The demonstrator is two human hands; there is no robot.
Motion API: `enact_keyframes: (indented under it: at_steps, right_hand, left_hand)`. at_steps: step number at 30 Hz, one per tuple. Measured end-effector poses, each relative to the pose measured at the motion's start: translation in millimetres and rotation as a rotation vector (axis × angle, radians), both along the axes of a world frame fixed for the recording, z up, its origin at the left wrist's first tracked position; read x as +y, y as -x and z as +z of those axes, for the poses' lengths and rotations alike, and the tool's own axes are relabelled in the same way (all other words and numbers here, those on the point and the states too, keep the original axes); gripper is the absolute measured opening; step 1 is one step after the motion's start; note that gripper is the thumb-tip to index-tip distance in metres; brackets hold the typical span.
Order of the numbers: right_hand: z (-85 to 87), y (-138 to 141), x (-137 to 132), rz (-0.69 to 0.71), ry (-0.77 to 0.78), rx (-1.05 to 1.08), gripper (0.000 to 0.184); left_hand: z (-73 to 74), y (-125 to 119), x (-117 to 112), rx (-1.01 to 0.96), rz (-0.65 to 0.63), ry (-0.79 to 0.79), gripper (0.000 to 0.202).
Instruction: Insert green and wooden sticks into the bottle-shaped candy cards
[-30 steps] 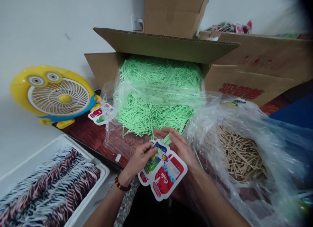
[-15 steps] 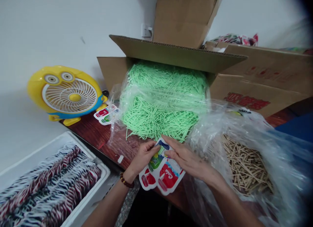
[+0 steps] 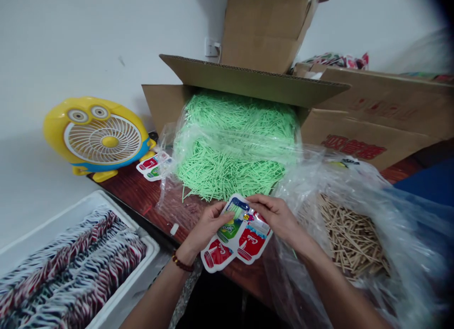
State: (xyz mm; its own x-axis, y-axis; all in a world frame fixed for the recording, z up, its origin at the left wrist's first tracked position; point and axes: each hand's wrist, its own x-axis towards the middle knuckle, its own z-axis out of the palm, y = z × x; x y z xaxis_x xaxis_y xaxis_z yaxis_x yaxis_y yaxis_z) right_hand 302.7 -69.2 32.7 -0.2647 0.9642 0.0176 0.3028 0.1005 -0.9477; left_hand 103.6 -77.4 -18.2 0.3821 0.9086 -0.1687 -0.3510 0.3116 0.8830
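A flat printed packet, shaped like a cluster of drink cups in red and green with "Cola" and "Sprite"-like lettering, is held at a tilt near the table's front edge. My left hand, with a beaded bracelet on the wrist, pinches its left edge between thumb and fingers. At its upper right edge, the thumb and fingers of my right hand are closed on it. Just beyond lie many thin light-green sticks in a clear plastic liner inside an opened cardboard box.
Left of the box stands a yellow cartoon fan beside another printed packet. A white foam box at lower left holds rows of packets. On the right, clear plastic surrounds brown sticks; more cartons stand behind.
My right hand has shifted from the packet's front to its upper right edge, uncovering more of the print. The packet has turned and risen slightly; my left hand keeps its hold.
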Motion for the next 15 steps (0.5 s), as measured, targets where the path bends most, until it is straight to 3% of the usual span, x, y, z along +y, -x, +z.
enact_keyframes:
  at_steps: [3,10,15]
  right_hand:
    - [-0.7,-1.7,-0.7,-0.011,0.019,0.043,0.018]
    - [-3.2,-8.2,-1.0,-0.022,0.019,0.059,0.032]
    - [-5.4,-8.6,3.0,0.027,0.075,-0.017,0.018]
  left_hand:
    - [-0.1,1.8,-2.3,-0.032,-0.078,0.096,0.033]
    - [-3.8,-3.8,-5.5,-0.011,0.041,0.133,0.031]
    - [-2.2,-8.0,-12.1,0.046,0.022,0.095,0.027]
